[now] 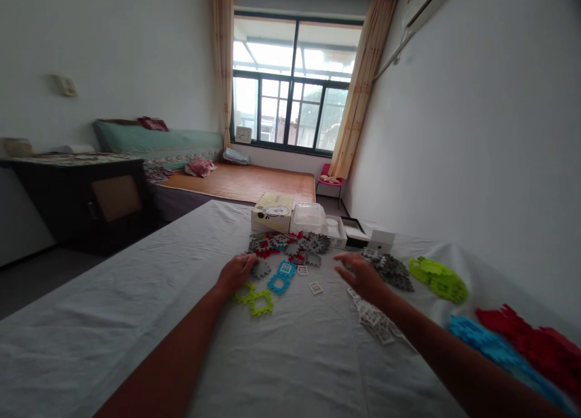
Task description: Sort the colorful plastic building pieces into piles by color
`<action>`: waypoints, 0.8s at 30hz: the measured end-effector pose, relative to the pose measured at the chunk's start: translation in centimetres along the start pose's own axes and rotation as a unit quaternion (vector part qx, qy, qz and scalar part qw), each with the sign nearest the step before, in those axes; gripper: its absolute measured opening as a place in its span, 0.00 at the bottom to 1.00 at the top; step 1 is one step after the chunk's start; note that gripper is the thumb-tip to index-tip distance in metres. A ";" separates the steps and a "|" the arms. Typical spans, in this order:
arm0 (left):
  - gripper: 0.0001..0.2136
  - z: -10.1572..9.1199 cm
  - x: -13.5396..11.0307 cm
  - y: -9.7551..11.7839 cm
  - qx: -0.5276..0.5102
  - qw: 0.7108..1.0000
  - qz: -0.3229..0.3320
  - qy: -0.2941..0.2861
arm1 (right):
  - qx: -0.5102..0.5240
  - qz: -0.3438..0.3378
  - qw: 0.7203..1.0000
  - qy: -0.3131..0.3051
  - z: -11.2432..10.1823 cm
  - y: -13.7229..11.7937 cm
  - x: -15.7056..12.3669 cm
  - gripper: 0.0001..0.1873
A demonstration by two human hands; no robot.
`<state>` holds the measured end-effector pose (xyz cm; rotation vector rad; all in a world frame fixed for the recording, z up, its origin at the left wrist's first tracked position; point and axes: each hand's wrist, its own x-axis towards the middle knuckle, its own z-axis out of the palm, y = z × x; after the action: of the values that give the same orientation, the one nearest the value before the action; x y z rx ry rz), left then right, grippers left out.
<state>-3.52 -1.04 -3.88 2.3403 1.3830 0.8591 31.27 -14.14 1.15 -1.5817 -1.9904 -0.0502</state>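
Note:
My left hand (236, 271) rests on the white cloth with its fingers curled on a grey puzzle tile (260, 268). Just below it lie two lime green frame tiles (255, 299), and to its right two blue frame tiles (282, 276). My right hand (360, 274) hovers flat with fingers stretched out, holding nothing, near a small white window piece (316, 288) and beside a heap of grey tiles (390, 269). Several white window pieces (374, 317) lie under my right wrist. A mixed heap of grey and red tiles (290, 245) sits beyond both hands.
A yellow-white box (273, 212), a clear plastic tub (308, 217) and small white boxes (380, 239) stand behind the tiles. Stacks of lime (438, 277), blue (490, 345) and red (531, 344) tiles lie at the right. A dark cabinet (86, 197) and a bed (236, 182) stand beyond the table.

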 end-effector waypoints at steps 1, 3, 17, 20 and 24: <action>0.25 0.0 -0.1 0.1 0.001 1.000 0.002 -0.002 | 0.031 -0.039 0.998 -0.038 1.6 -3.1 -0.2 0.15; 0.25 -0.1 -0.3 0.3 -0.001 1.000 0.011 -0.008 | 0.064 -0.093 0.987 -0.112 4.5 -8.7 -0.5 0.16; 0.23 -0.1 -0.4 0.3 -0.003 1.000 0.026 -0.003 | 0.050 -0.113 0.977 -0.176 8.7 -14.7 -1.2 0.26; 0.24 -0.2 -0.3 0.1 -0.004 1.000 0.029 -0.004 | 0.062 -0.102 0.983 -0.142 6.2 -12.0 -2.5 0.30; 0.25 -0.1 0.0 -0.2 -0.013 0.999 0.038 -0.010 | 0.019 -0.069 0.995 -0.076 1.1 -5.1 -2.5 0.28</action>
<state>-3.68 -0.96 -3.91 2.3877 1.2749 0.8682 26.53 -17.41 0.72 -1.4594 -2.2026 0.0548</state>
